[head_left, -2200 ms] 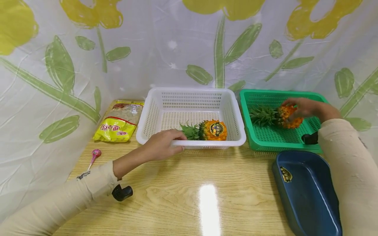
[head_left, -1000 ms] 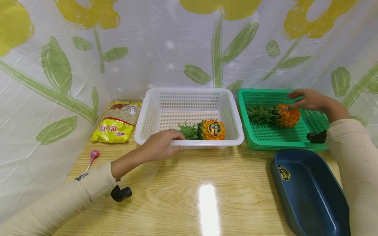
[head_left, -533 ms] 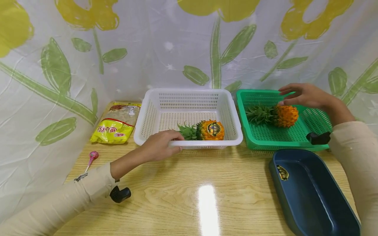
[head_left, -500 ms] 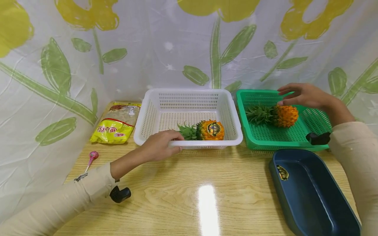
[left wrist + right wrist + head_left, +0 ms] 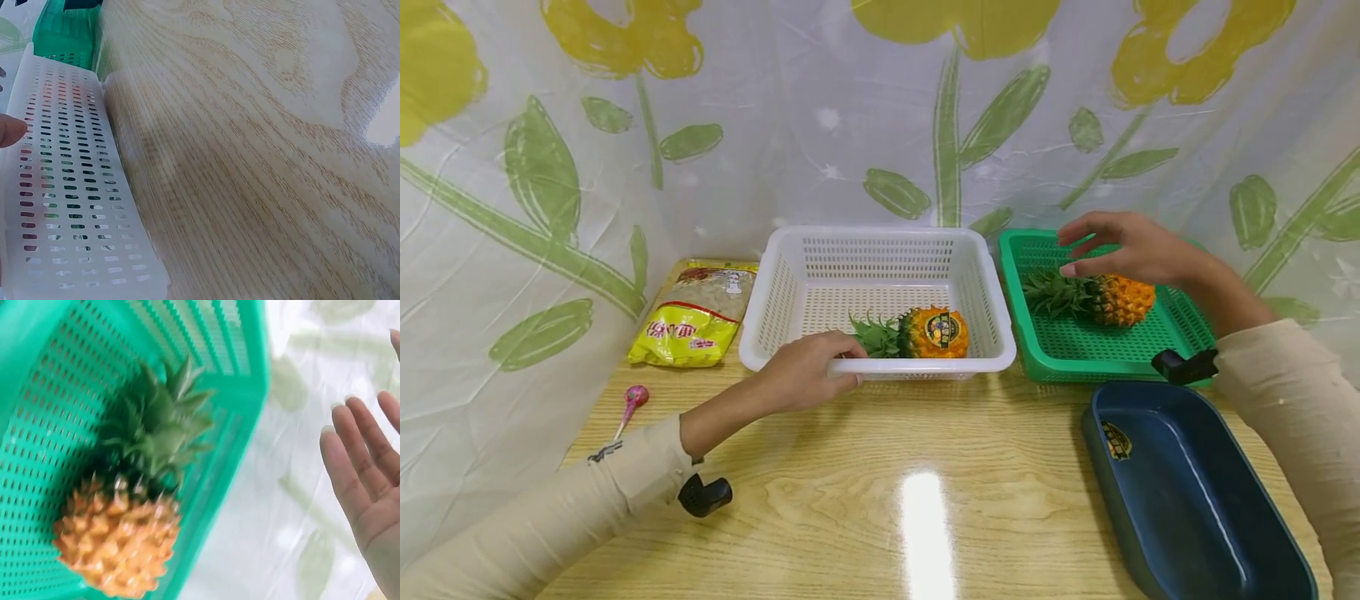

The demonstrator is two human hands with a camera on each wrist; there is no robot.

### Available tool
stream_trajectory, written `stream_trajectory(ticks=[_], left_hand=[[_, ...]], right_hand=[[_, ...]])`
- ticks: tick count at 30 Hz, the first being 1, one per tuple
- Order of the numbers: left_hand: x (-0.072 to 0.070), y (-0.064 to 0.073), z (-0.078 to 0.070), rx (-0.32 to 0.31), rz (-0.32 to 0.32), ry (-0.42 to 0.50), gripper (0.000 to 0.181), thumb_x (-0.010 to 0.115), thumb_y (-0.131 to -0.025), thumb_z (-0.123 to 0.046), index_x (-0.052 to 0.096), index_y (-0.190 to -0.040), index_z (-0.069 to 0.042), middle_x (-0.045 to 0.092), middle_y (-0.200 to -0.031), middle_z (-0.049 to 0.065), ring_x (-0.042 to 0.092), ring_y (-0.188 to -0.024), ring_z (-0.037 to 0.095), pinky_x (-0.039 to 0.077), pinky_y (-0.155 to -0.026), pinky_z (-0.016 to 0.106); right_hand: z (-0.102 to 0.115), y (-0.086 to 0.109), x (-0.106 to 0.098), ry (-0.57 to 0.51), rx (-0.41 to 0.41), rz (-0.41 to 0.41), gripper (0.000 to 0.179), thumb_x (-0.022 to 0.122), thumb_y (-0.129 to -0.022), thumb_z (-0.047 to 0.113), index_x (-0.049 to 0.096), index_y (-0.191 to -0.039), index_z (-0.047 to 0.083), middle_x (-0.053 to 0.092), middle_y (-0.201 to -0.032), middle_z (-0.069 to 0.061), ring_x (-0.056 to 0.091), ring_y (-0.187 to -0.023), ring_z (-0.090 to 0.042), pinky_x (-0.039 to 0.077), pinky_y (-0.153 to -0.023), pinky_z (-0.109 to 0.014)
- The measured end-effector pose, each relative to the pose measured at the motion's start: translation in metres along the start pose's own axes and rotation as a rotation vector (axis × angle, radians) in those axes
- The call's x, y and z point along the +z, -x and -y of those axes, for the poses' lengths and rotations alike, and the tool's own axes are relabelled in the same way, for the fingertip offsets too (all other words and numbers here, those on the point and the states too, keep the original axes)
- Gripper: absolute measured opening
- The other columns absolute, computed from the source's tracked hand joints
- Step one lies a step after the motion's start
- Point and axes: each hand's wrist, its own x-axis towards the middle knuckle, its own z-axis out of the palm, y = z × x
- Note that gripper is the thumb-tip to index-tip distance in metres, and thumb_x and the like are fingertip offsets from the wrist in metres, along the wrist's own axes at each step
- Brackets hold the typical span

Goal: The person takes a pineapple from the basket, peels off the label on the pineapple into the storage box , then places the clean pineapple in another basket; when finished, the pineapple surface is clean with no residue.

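At the front rim of the white plastic basket (image 5: 940,365), my left hand (image 5: 808,371) grips the edge, thumb outside and fingers over the top. A small pineapple (image 5: 947,333) with a black-and-gold label lies inside along that front wall. In the left wrist view, the thumb (image 5: 11,130) shows against the perforated basket wall (image 5: 69,162). My right hand (image 5: 1131,250) hovers, fingers spread and holding nothing, over the green basket (image 5: 1105,367). Below it lies a second pineapple (image 5: 1131,302), crown to the left. The right wrist view shows this pineapple (image 5: 119,540) apart from the open palm (image 5: 381,519).
A dark blue tub (image 5: 1187,483) with a gold label stands in front of the green basket. Left of the white basket lies a yellow food packet (image 5: 688,321). A pink lollipop (image 5: 636,398) lies near the left sleeve. A flower-printed curtain (image 5: 820,125) hangs behind.
My right hand has let go of the pineapple in the green basket, risen, and moved left toward above its crown. My left hand stays on the white basket's rim.
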Motion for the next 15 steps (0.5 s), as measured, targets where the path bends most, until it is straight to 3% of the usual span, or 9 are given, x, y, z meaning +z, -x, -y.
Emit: stream_trajectory(ticks=[5, 9, 15], left_hand=[[0.001, 0.0, 0.0, 0.003, -0.003, 0.003, 0.015, 0.073, -0.091, -0.026, 0.072, -0.106, -0.023, 0.069, -0.105, -0.004, 0.06, -0.085, 0.013, 0.049, -0.071, 0.034], [-0.001, 0.002, 0.0, 0.004, 0.007, 0.011, 0.018, 0.072, -0.092, -0.027, 0.07, -0.109, -0.022, 0.068, -0.105, -0.005, 0.06, -0.087, 0.013, 0.049, -0.074, 0.035], [-0.003, 0.004, 0.001, 0.005, 0.01, 0.039, 0.027, 0.072, -0.092, -0.028, 0.067, -0.117, -0.018, 0.067, -0.109, -0.003, 0.062, -0.096, 0.016, 0.051, -0.085, 0.04]], right_hand=[[0.017, -0.005, 0.013, -0.016, -0.056, 0.004, 0.041, 0.074, -0.093, 0.023, 0.063, -0.131, 0.015, 0.062, -0.132, -0.006, 0.066, -0.105, -0.004, 0.053, -0.083, -0.023], [0.029, -0.011, 0.027, -0.036, -0.062, 0.036, 0.044, 0.075, -0.092, 0.026, 0.062, -0.132, 0.015, 0.062, -0.133, -0.006, 0.066, -0.111, -0.02, 0.054, -0.088, -0.034], [0.047, -0.02, 0.048, -0.082, -0.087, 0.072, 0.046, 0.078, -0.089, 0.022, 0.063, -0.13, 0.009, 0.063, -0.131, -0.01, 0.066, -0.109, -0.028, 0.055, -0.086, -0.041]])
